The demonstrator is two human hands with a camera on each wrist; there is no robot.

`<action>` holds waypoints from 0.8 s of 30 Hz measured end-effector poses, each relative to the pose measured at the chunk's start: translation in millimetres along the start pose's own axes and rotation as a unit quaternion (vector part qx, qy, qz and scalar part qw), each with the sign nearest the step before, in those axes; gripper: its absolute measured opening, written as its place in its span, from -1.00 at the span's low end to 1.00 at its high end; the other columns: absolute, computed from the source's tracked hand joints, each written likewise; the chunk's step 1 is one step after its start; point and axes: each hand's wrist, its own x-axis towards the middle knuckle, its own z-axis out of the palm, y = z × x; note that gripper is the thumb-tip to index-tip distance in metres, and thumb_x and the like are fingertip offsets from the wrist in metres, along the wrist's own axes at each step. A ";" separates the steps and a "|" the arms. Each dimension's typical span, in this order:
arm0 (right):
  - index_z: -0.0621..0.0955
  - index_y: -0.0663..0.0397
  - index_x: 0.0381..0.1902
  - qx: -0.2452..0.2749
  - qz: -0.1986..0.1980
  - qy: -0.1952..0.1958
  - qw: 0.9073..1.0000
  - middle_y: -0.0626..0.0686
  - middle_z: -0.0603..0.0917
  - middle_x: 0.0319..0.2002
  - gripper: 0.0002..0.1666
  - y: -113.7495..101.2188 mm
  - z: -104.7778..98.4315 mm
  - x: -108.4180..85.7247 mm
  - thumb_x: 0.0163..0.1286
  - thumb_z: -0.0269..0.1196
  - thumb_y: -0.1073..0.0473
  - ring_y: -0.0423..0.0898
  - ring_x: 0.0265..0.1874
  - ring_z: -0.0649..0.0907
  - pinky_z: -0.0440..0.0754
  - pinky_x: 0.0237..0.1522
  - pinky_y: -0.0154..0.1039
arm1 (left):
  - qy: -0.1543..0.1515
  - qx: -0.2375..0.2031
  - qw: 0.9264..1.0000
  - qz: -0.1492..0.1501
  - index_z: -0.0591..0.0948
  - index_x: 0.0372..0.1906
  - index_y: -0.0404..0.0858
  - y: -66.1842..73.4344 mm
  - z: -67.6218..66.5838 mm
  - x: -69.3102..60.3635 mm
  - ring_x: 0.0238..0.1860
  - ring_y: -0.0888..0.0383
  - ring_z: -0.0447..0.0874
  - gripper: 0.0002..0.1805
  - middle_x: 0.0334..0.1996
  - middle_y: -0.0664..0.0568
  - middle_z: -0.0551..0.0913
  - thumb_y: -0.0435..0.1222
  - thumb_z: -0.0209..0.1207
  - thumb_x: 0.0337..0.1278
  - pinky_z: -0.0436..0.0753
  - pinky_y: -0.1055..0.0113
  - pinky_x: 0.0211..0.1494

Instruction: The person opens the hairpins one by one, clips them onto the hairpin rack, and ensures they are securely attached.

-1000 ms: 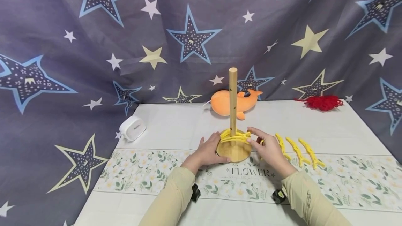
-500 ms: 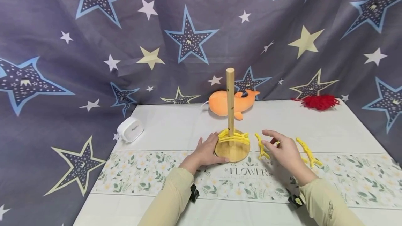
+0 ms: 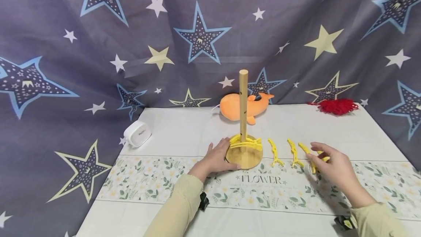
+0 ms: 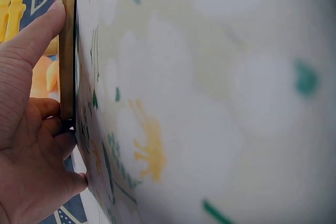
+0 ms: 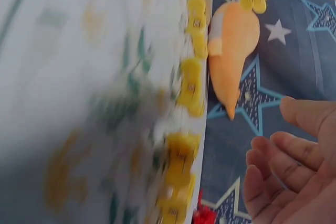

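Note:
A wooden stand has an upright post (image 3: 243, 109) on a round base (image 3: 246, 162). My left hand (image 3: 213, 159) grips the base's left edge; in the left wrist view the thumb (image 4: 39, 32) lies against the rim and the fingers curl behind it. Yellow curved pieces (image 3: 246, 145) sit crosswise low on the post. To the right lie several similar yellow pieces with forked ends, among them one nearest the stand (image 3: 274, 153) and another beside it (image 3: 294, 153). Over the rightmost ones hovers my right hand (image 3: 337, 165), fingers bent loosely, thumb apart, holding nothing. It partly hides them.
Behind the post lies an orange plush whale (image 3: 230, 107). A bundle of red yarn (image 3: 337, 106) is at the back right, and a white rounded case (image 3: 138, 134) at the left. A starry curtain (image 3: 204, 79) rises behind the table.
My right hand has left the pieces on the post and moved right across the row of loose yellow pieces. My left hand stays on the base.

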 end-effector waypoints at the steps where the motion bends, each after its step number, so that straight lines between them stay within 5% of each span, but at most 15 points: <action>1: 0.52 0.27 0.20 -0.005 0.008 -0.005 1.000 0.31 0.65 -0.03 -0.43 4.6 -2.9 -1.6 0.38 0.28 0.01 0.11 -0.29 0.65 0.55 -0.49 -0.22 | -0.001 0.002 1.000 0.000 -0.03 0.57 -0.10 0.1 -0.1 0.4 0.54 0.14 -0.21 0.18 0.56 0.05 -0.05 0.28 0.28 -0.05 -0.31 -0.03 0.52; 19: 0.50 0.46 0.03 -0.084 0.109 -0.057 0.989 0.39 0.63 -0.15 -0.26 49.9 -19.6 -11.2 0.17 0.41 -0.07 0.21 -0.31 0.66 0.58 -0.46 0.02 | 0.002 0.004 1.000 0.007 -0.01 0.57 -0.13 1.6 -0.8 0.4 0.54 0.11 -0.19 0.18 0.55 0.01 -0.03 0.27 0.29 -0.05 -0.29 -0.05 0.52; 24: 0.43 0.52 0.08 -0.089 0.146 -0.117 0.978 0.43 0.62 -0.15 -0.08 51.5 -19.8 -6.5 0.13 0.42 -0.20 0.29 -0.23 0.63 0.58 -0.34 0.11 | 0.003 -0.002 1.000 0.004 -0.01 0.57 -0.13 1.6 -0.9 -0.9 0.54 0.12 -0.19 0.18 0.55 0.02 -0.03 0.26 0.30 -0.05 -0.29 -0.04 0.52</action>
